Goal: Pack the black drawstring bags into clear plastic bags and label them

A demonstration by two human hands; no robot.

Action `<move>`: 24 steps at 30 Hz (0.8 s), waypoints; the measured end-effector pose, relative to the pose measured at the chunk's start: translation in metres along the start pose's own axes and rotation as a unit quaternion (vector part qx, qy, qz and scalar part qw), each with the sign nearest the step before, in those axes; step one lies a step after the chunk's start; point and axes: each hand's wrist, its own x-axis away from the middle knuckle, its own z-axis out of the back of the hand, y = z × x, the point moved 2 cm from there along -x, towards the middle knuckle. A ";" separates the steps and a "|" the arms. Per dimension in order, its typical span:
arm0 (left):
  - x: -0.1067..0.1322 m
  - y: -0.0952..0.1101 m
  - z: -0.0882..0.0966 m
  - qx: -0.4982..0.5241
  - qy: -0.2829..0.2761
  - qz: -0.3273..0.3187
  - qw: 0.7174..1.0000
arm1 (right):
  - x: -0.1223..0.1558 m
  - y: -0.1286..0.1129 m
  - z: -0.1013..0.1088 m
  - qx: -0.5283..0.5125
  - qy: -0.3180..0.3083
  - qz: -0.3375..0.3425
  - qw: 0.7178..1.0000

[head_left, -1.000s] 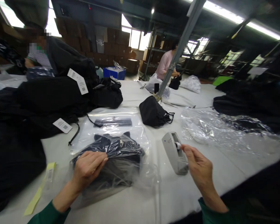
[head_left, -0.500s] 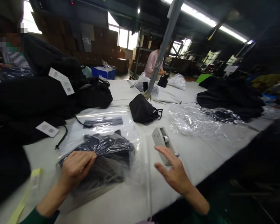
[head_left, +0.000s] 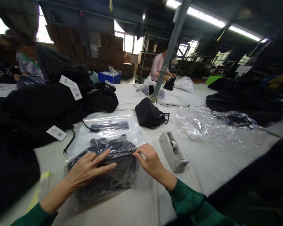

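Note:
A clear plastic bag [head_left: 106,185] with a folded black garment inside lies on the white table in front of me. My left hand [head_left: 89,168] rests on the bag with its fingers stretched apart, pressing near the folded-over flap. At the flap's right end, my right hand [head_left: 149,158] pinches the bag's edge between thumb and fingers. Whether something small is also in that pinch cannot be made out. A grey tape dispenser [head_left: 171,150] stands just right of my right hand. Behind the bag lie flat printed plastic bags [head_left: 115,125].
Black garments with white tags [head_left: 40,102] are heaped at left. A black drawstring pouch [head_left: 146,113] sits beyond the dispenser, near a metal post [head_left: 169,53]. Loose clear plastic [head_left: 202,125] and a black cloth pile [head_left: 245,100] lie at right. Two people work across the table.
My right hand has moved left from over the tape dispenser to the bag's edge and closed there. My left hand has loosened its grip and spread its fingers over the flap.

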 end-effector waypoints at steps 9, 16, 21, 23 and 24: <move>0.008 -0.006 -0.013 0.023 -0.015 -0.013 1.000 | 0.094 0.111 0.118 0.021 0.153 -0.412 0.898; 0.011 -0.004 -0.015 0.074 -0.033 0.031 0.996 | 0.116 0.145 0.120 -0.060 0.076 -0.494 0.864; 0.010 -0.004 -0.014 0.084 -0.036 0.042 0.995 | 0.111 0.135 0.125 -0.085 0.091 -0.496 0.860; 0.010 -0.006 -0.014 0.081 -0.040 0.047 0.995 | 0.119 0.128 0.133 -0.089 0.101 -0.499 0.856; 0.010 -0.006 -0.014 0.078 -0.036 0.040 0.996 | 0.124 0.123 0.136 -0.090 0.106 -0.501 0.854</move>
